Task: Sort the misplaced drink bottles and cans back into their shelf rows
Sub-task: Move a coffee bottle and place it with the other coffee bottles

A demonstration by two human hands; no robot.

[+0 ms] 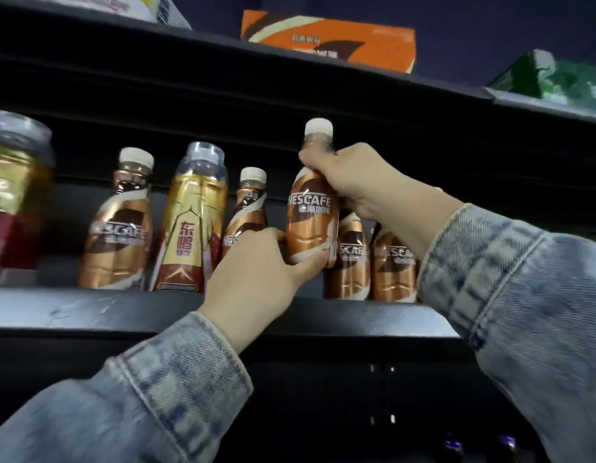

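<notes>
Grips the raised Nescafé bottle (311, 215), right hand (353, 182) round its neck, left hand (256, 265) curled under its base; seemingly midway, gold energy-drink bottle (193, 222) misplaced among coffees.

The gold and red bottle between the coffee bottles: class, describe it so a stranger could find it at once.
Find the black shelf carrying the drinks. Among its brown Nescafe bottles, look just left of the left hand. The gold and red bottle there is taller, with a clear cap, not white, and red characters.
</notes>
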